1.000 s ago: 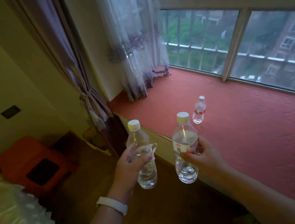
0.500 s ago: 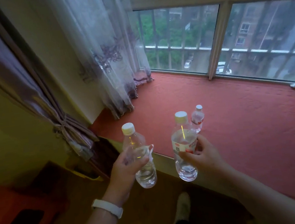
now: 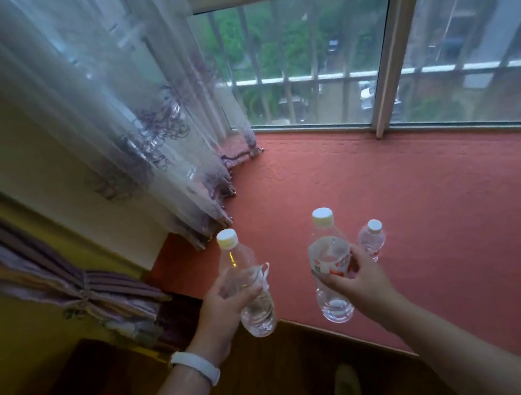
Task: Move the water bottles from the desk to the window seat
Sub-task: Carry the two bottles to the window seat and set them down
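Observation:
My left hand grips a clear water bottle with a white cap and a torn, loose label, held upright over the front edge of the window seat. My right hand grips a second clear bottle with a red and white label, held upright just above the red window seat. A smaller capped bottle stands upright on the seat right behind my right hand's fingers.
A sheer white curtain hangs down onto the seat's left end. A tied purple drape bunches at the left. The window with a pale frame closes the far side. My foot is on the wooden floor below.
I have stepped closer to the window seat and the view has tilted down. Both held bottles now sit over the seat's front edge, nearer the small standing bottle.

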A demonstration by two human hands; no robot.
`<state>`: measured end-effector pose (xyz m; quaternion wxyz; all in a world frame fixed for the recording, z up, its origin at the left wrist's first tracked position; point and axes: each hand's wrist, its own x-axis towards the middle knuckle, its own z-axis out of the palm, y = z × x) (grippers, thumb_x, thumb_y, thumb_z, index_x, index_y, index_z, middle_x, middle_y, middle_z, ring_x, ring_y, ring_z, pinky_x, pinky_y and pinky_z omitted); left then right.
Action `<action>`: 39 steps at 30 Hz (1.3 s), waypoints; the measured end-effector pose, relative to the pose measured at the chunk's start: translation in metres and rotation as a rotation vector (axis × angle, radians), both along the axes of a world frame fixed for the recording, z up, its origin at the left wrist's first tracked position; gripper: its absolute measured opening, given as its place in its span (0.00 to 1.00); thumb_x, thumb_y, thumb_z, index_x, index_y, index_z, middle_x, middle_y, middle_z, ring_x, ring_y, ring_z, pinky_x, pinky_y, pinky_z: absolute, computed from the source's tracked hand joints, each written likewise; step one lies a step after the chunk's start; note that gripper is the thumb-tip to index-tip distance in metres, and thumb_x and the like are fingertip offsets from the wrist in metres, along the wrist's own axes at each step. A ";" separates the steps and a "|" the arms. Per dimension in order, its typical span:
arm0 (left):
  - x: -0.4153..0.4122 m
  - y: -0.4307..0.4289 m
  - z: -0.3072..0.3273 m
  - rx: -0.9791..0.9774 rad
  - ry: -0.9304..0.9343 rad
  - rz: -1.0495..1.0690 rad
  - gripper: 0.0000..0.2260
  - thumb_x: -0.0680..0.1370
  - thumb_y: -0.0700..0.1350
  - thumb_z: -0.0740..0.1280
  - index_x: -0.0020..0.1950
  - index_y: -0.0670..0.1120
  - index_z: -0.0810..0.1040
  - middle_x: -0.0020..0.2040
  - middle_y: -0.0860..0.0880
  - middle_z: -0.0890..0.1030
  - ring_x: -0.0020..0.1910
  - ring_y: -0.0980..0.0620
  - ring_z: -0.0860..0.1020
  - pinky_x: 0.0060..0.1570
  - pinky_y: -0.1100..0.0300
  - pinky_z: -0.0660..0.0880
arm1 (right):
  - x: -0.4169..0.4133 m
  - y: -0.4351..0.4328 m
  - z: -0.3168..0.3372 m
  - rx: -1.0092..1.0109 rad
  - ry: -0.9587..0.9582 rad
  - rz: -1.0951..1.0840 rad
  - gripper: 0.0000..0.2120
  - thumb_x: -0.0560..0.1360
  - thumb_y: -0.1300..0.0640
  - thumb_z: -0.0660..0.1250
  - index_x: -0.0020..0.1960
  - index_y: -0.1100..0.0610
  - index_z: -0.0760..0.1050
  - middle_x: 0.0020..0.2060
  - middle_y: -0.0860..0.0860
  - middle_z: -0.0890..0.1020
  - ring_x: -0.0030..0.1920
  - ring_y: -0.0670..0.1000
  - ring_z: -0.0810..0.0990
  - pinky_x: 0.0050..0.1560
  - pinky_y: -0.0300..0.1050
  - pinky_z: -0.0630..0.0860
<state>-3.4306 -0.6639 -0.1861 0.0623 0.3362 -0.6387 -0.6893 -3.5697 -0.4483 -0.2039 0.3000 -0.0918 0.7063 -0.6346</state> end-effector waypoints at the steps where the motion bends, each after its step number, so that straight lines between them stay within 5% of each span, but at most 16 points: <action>1: -0.008 -0.005 -0.001 0.012 -0.006 -0.019 0.20 0.71 0.42 0.77 0.62 0.45 0.81 0.59 0.46 0.84 0.60 0.46 0.81 0.60 0.50 0.77 | -0.008 -0.003 -0.001 0.008 0.005 -0.008 0.22 0.67 0.61 0.79 0.58 0.55 0.75 0.49 0.50 0.85 0.48 0.45 0.84 0.48 0.40 0.81; 4: -0.035 -0.014 0.002 0.029 -0.002 -0.039 0.17 0.72 0.40 0.76 0.60 0.46 0.82 0.57 0.47 0.85 0.57 0.49 0.83 0.54 0.57 0.79 | -0.026 -0.014 -0.005 0.066 0.038 -0.046 0.21 0.68 0.61 0.79 0.58 0.55 0.76 0.47 0.49 0.85 0.46 0.42 0.84 0.45 0.36 0.80; 13: -0.106 -0.049 -0.045 -0.016 -0.031 -0.149 0.20 0.71 0.37 0.77 0.59 0.51 0.79 0.52 0.56 0.85 0.50 0.66 0.82 0.46 0.71 0.78 | -0.057 -0.057 -0.062 0.271 0.077 -0.149 0.25 0.61 0.46 0.79 0.55 0.49 0.76 0.46 0.46 0.85 0.48 0.45 0.84 0.53 0.55 0.81; 25: -0.187 -0.085 -0.181 -0.112 -0.046 -0.266 0.25 0.68 0.39 0.80 0.62 0.47 0.75 0.55 0.49 0.84 0.52 0.56 0.83 0.50 0.64 0.78 | -0.088 -0.101 -0.160 0.341 0.132 -0.428 0.21 0.64 0.53 0.80 0.51 0.49 0.73 0.46 0.51 0.83 0.48 0.51 0.83 0.51 0.54 0.80; 29: -0.204 -0.090 -0.217 -0.120 -0.057 -0.258 0.29 0.67 0.40 0.81 0.64 0.48 0.73 0.56 0.48 0.82 0.53 0.55 0.82 0.49 0.64 0.79 | -0.098 -0.109 -0.196 0.340 0.133 -0.492 0.23 0.67 0.63 0.78 0.56 0.53 0.71 0.46 0.44 0.81 0.43 0.36 0.80 0.47 0.41 0.76; 33: -0.213 -0.094 -0.242 -0.162 -0.064 -0.259 0.30 0.65 0.42 0.81 0.62 0.50 0.72 0.56 0.49 0.82 0.54 0.51 0.82 0.53 0.55 0.80 | -0.101 -0.108 -0.227 0.365 0.115 -0.510 0.24 0.67 0.62 0.78 0.58 0.60 0.72 0.48 0.47 0.80 0.45 0.39 0.81 0.50 0.45 0.79; 39: -0.212 -0.101 -0.252 -0.175 -0.080 -0.307 0.31 0.65 0.37 0.81 0.62 0.48 0.70 0.56 0.49 0.81 0.52 0.54 0.81 0.50 0.65 0.78 | -0.091 -0.103 -0.248 0.375 0.071 -0.502 0.32 0.60 0.47 0.82 0.57 0.40 0.69 0.54 0.47 0.81 0.53 0.50 0.82 0.56 0.56 0.79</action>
